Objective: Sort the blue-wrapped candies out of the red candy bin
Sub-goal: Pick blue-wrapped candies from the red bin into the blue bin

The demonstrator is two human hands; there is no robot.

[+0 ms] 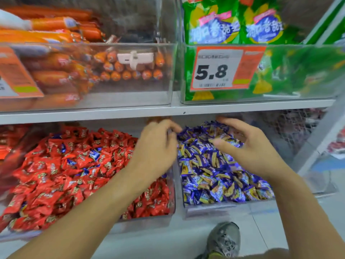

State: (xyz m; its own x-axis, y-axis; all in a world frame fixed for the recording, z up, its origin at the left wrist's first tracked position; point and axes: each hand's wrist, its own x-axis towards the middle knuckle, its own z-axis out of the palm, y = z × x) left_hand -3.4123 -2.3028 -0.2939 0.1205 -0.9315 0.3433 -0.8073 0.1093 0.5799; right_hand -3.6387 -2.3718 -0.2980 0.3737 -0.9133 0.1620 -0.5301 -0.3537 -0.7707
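A grey metal shelf point(168, 110) runs across the scene, with clear plastic bins above and below it. Under it, on the left, sits the clear bin heaped with red-wrapped candies point(61, 176); just right of it is the clear bin of blue-and-gold wrapped candies point(220, 176). Above are a bin of orange sausages point(61, 71) and one of green snack bags point(261, 25) with an orange-edged price tag point(222, 69). A grey shoe point(224, 240) shows on the near floor.

The left hand point(155, 148) hovers over the divide between the two lower bins, fingers curled toward the blue bin; whether it holds a candy cannot be told. The right hand point(248, 146) is spread loosely over the blue heap, fingers bent and apart, holding nothing that shows.

Stray blue-wrapped candies point(94, 155) remain scattered in the red heap, lying left of and nearer than the left hand's fingers. That hand is by far the closer one, so the next pick likely means drawing it back leftward and toward the near side.
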